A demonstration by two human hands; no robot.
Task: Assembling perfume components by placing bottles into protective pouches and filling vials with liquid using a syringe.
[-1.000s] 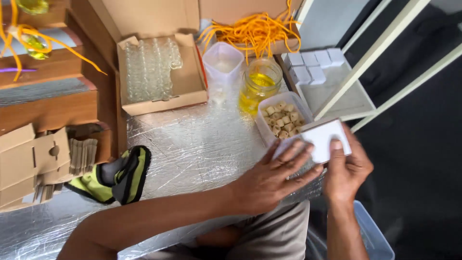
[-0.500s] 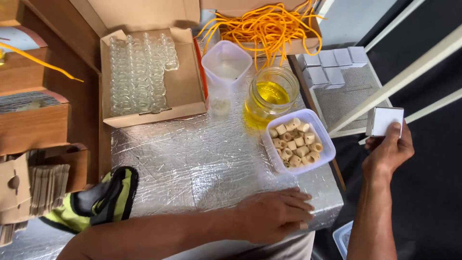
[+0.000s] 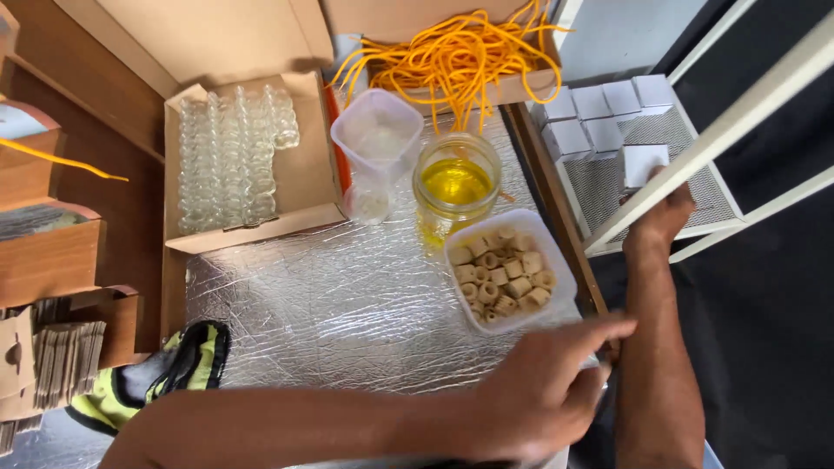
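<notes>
Setting the small white box (image 3: 645,162) onto the mesh shelf (image 3: 608,187), the right hand (image 3: 665,217) has fingers closed on it; best squared beside the row of white boxes (image 3: 599,108). Left hand (image 3: 543,391) rests empty, loosely curled, on the bench (image 3: 347,304).

bare foil (image 3: 347,304) centre, jar (image 3: 456,187), tub (image 3: 508,269) crowd right
</notes>
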